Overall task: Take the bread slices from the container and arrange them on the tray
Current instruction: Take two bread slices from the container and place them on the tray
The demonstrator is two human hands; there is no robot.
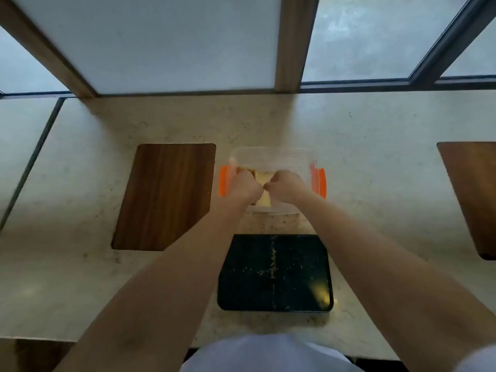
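A clear plastic container point(272, 157) with orange side clips stands on the counter just beyond a black tray point(276, 272). Pale bread slices point(264, 178) with brown crusts lie inside it. Both my hands reach down into the container. My left hand point(245, 187) has its fingers curled down on the left part of the bread. My right hand point(285, 186) is curled on the right part of the bread. The two hands nearly touch over the bread. The tray holds only scattered crumbs and no slices.
A dark wooden board point(166, 196) lies left of the container, and another wooden board point(472, 194) sits at the far right. The pale stone counter point(375, 162) runs up to a frosted window wall behind. My white shirt shows at the bottom edge.
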